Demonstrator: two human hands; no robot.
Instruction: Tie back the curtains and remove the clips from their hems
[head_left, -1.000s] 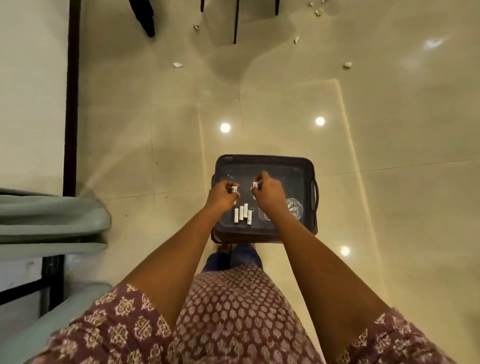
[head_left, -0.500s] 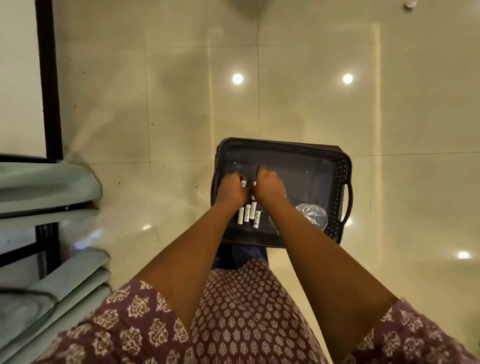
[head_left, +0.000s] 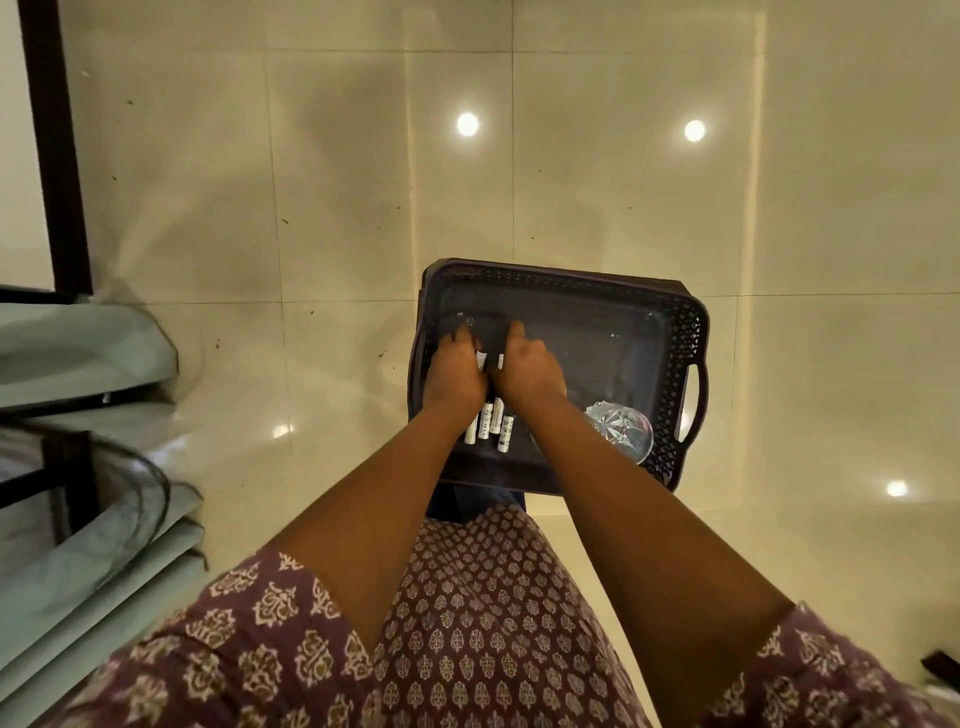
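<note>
A dark plastic basket (head_left: 675, 322) sits on the floor in front of me. My left hand (head_left: 454, 376) and my right hand (head_left: 527, 371) are low inside it, side by side and almost touching. Each hand pinches a small white clip; the left hand's clip (head_left: 481, 359) and the right hand's clip (head_left: 501, 360) show between the fingers. Several more white clips (head_left: 491, 423) lie in a row on the basket floor just behind my hands. Pale green curtain folds (head_left: 78, 348) hang at the left edge of the view.
A cut-glass bowl (head_left: 621, 431) lies in the basket's near right corner. Glossy cream floor tiles (head_left: 363, 208) surround the basket. A dark door or window frame (head_left: 52, 145) runs along the far left. My patterned maroon dress fills the bottom.
My view has closed in on the basket and tilted down. Both hands have sunk lower into it and come closer together, still gripping their clips.
</note>
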